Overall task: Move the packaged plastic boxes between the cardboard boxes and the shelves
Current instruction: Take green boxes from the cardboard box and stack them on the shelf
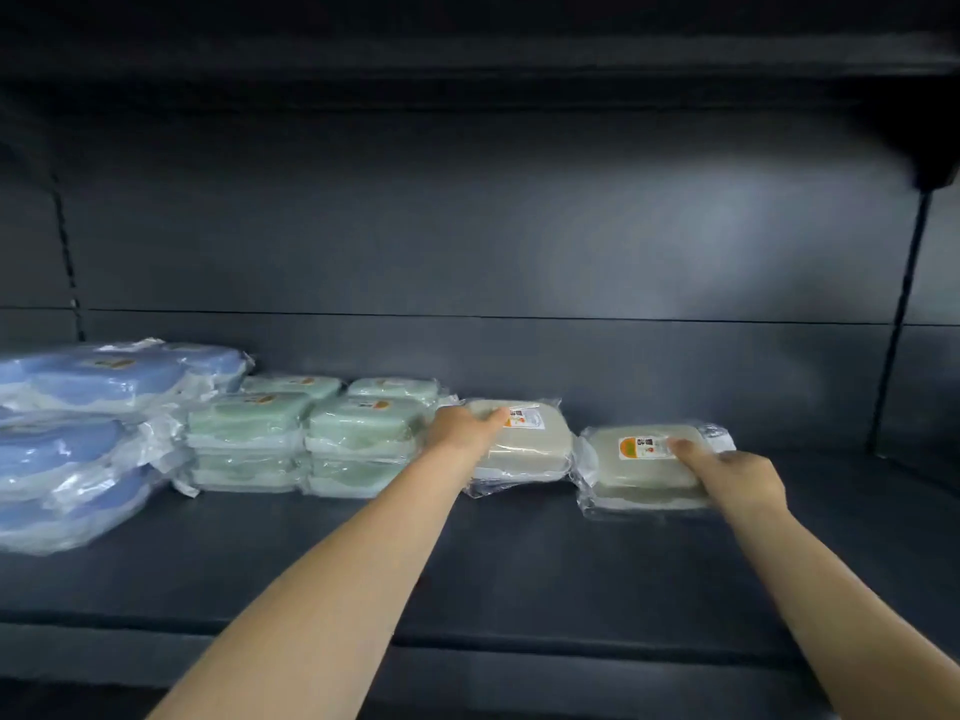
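Observation:
Two beige packaged plastic boxes lie on the dark shelf (467, 553). My left hand (462, 426) grips the left beige box (524, 444) at its left edge, right beside the green boxes. My right hand (737, 478) rests on the right beige box (644, 470), fingers on its top by the orange label, holding its right side. Both boxes are wrapped in clear film and sit flat, a small gap between them.
Stacks of green packaged boxes (311, 433) stand left of the beige ones. Larger blue packaged boxes (78, 433) are piled at the far left. The shelf's back panel (519, 252) is close behind. An upper shelf (467, 54) hangs overhead.

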